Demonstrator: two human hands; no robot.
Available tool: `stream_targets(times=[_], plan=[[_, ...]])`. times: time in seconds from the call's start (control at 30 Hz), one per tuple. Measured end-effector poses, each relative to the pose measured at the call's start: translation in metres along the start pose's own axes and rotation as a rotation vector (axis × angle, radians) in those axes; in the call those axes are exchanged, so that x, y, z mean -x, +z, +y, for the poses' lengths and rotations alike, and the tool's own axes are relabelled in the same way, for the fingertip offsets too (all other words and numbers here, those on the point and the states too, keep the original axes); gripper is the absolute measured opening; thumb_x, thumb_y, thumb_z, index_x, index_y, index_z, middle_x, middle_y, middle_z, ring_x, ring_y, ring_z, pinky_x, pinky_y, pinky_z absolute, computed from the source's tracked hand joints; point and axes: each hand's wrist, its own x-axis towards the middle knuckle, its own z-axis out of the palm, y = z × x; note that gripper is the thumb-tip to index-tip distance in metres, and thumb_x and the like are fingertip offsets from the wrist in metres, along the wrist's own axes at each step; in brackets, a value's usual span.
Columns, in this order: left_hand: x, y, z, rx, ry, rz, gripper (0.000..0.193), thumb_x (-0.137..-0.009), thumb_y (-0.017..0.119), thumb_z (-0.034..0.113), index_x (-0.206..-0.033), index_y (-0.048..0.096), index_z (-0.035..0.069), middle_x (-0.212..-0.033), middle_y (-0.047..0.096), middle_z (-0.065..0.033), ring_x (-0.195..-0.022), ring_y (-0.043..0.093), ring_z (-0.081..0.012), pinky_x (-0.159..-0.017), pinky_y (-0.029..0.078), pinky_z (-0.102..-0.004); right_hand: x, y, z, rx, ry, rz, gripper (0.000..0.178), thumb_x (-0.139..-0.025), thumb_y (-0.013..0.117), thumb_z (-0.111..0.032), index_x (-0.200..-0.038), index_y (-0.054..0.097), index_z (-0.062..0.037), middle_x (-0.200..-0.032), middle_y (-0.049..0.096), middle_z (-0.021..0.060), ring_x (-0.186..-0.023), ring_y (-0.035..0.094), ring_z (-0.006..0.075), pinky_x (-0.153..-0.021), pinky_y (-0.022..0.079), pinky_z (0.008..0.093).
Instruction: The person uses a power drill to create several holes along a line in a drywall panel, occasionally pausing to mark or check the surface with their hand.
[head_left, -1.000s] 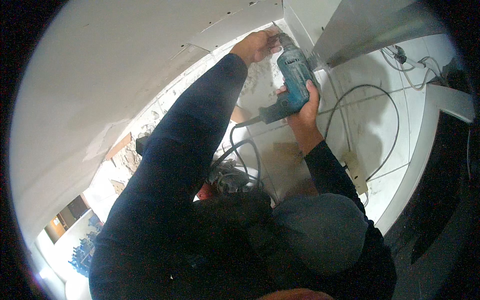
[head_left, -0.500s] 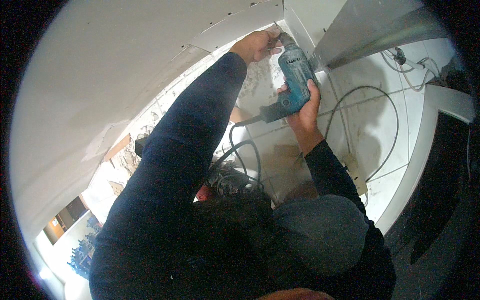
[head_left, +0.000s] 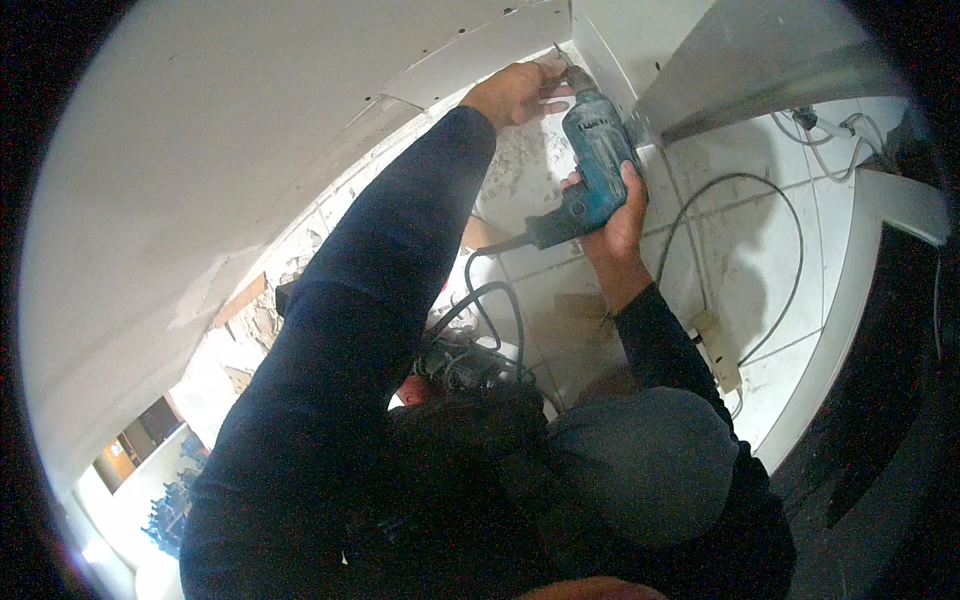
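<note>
A dusty teal corded drill (head_left: 598, 150) points away from me toward the corner of the white panels. My right hand (head_left: 622, 225) is closed around its handle from the right, thumb along the near side. My left hand (head_left: 518, 93) reaches to the front of the drill, with its fingertips bent together just beside the chuck (head_left: 576, 78). A thin metal tip (head_left: 559, 50) shows beyond those fingers. Whatever they pinch is too small and partly hidden to name. The drill's black cord (head_left: 482, 247) runs from the handle's end down to the left.
A white panel (head_left: 230, 150) with dark screw heads rises on the left. Dusty floor tiles (head_left: 790, 240) carry a looped cable (head_left: 795, 225) and a pale power strip (head_left: 716, 350). A tangled dark heap (head_left: 470, 365) lies beside my knee (head_left: 650, 460). A white-framed dark panel (head_left: 870, 330) stands right.
Almost nothing differs. The whole view has shifted slightly, and both hands keep their places at the drill.
</note>
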Motion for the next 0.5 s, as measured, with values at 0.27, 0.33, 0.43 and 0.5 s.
stream_targets(times=[0.27,0.33,0.43,0.5], plan=[[0.027,-0.022,-0.013,-0.171,0.067,0.057,0.040,-0.097,0.053,0.029,-0.126,0.058,0.001,-0.110,0.065,-0.0096,-0.095,0.063,-0.0176,-0.089,0.051,-0.0306,-0.008,0.003,0.008,0.041,-0.057,0.040,0.042,-0.090,0.057,-0.042,-0.110,0.055,-0.0052,-0.094,0.058,0.0120,-0.073,0.058,0.0233,-0.071,0.052,0.0382],[0.080,-0.033,-0.007,-0.586,0.208,-0.010,0.044,-0.098,0.051,0.033,-0.129,0.057,0.001,-0.110,0.066,-0.0094,-0.099,0.062,-0.0169,-0.088,0.050,-0.0312,-0.008,0.002,0.009,0.041,-0.074,0.073,0.042,-0.088,0.059,-0.043,-0.110,0.054,-0.0065,-0.089,0.059,0.0104,-0.068,0.059,0.0226,-0.065,0.053,0.0379],[0.163,-0.063,0.017,-1.311,0.261,-0.075,0.042,-0.096,0.051,0.030,-0.128,0.058,0.004,-0.115,0.067,-0.0109,-0.100,0.063,-0.0181,-0.092,0.047,-0.0319,-0.009,0.002,0.009,0.048,-0.072,0.091,0.043,-0.088,0.060,-0.044,-0.109,0.055,-0.0065,-0.086,0.059,0.0095,-0.066,0.059,0.0216,-0.064,0.053,0.0377],[0.229,-0.086,0.023,-1.419,0.088,-0.061,0.038,-0.098,0.048,0.029,-0.127,0.058,0.007,-0.128,0.060,-0.0147,-0.116,0.059,-0.0256,-0.100,0.043,-0.0361,-0.009,0.001,0.007,0.050,-0.068,0.078,0.042,-0.089,0.059,-0.043,-0.107,0.056,-0.0054,-0.087,0.059,0.0101,-0.068,0.058,0.0212,-0.069,0.052,0.0378]])
